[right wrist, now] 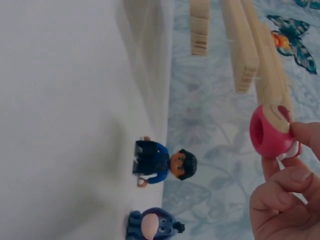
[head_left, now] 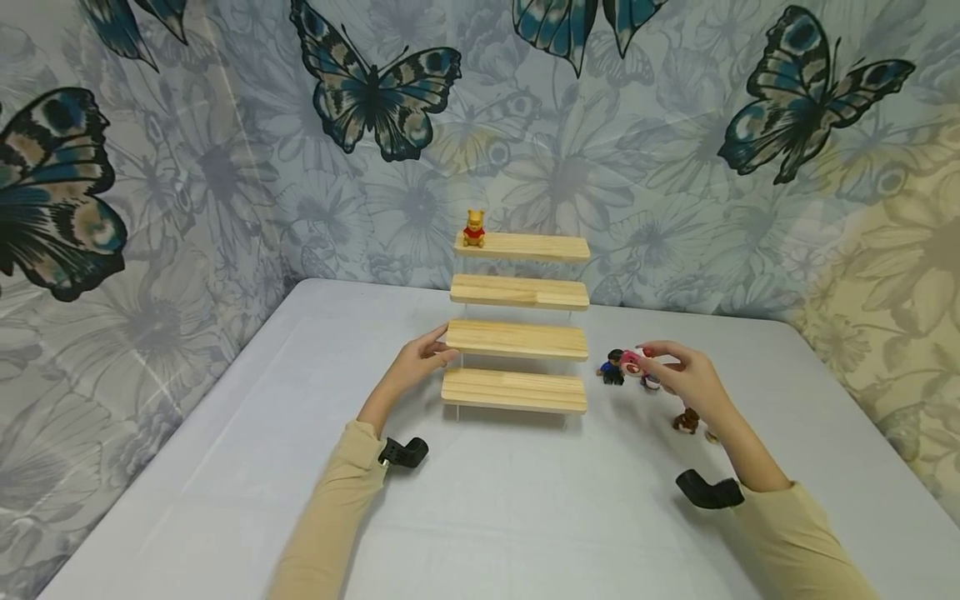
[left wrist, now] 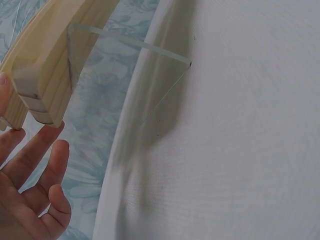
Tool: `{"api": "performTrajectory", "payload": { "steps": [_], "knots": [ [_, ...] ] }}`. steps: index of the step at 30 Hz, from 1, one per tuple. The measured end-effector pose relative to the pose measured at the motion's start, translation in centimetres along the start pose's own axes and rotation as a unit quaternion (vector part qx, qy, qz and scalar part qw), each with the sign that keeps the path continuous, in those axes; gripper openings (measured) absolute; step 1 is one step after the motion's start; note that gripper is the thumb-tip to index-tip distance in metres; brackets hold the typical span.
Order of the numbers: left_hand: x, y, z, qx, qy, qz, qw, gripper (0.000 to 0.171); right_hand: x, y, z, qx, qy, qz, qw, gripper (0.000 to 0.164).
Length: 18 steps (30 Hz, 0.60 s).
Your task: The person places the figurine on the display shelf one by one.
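A four-step wooden display shelf (head_left: 517, 339) with clear supports stands on the white table. My left hand (head_left: 423, 360) is at its left side, fingertips touching the end of a step; in the left wrist view the fingers (left wrist: 42, 150) are spread under the board ends. My right hand (head_left: 686, 379) pinches a small pink toy figure (right wrist: 272, 131) with a cream patch and a hollow underside, held above the table to the right of the shelf. Near it stand a dark-haired toy man in blue (right wrist: 160, 162) and a blue donkey figure (right wrist: 152, 225).
A yellow bear figure in a red shirt (head_left: 474, 228) sits on the left end of the top step. Below my right hand a brown figure (head_left: 686, 421) is on the table, with another small item (head_left: 711, 436) partly behind the wrist. A butterfly-patterned wall covering (head_left: 570, 158) rises behind.
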<state>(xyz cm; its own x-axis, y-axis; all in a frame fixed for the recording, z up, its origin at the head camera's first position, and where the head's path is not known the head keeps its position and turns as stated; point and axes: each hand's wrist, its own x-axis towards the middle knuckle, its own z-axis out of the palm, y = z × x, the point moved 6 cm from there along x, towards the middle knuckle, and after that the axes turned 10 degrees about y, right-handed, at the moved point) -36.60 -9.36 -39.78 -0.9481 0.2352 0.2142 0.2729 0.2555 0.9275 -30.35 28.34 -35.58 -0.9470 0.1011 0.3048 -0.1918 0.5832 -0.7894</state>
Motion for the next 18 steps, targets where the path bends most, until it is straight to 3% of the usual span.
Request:
{"api": "performTrajectory", "payload": {
  "steps": [3, 9, 16, 18],
  "knots": [
    [0.0, -0.1, 0.1, -0.002, 0.002, -0.005, 1.0000, 0.064, 0.3, -0.3, -0.1, 0.006, 0.004, -0.021, 1.000, 0.039],
    [-0.1, 0.5, 0.3, -0.024, -0.010, 0.000, 0.9997, 0.065, 1.8, 1.1, 0.0, 0.018, 0.016, -0.029, 0.999, 0.037],
    [-1.3, 3.3, 0.0, -0.025, -0.017, -0.003, 0.9995, 0.062, 5.3, 9.0, 1.5, 0.059, 0.053, -0.038, 0.996, 0.043],
    [-1.3, 3.2, 0.0, -0.030, -0.018, -0.005, 0.9994, 0.062, 5.4, 9.3, 1.8, 0.065, 0.063, -0.032, 0.995, 0.042]
  ]
}}
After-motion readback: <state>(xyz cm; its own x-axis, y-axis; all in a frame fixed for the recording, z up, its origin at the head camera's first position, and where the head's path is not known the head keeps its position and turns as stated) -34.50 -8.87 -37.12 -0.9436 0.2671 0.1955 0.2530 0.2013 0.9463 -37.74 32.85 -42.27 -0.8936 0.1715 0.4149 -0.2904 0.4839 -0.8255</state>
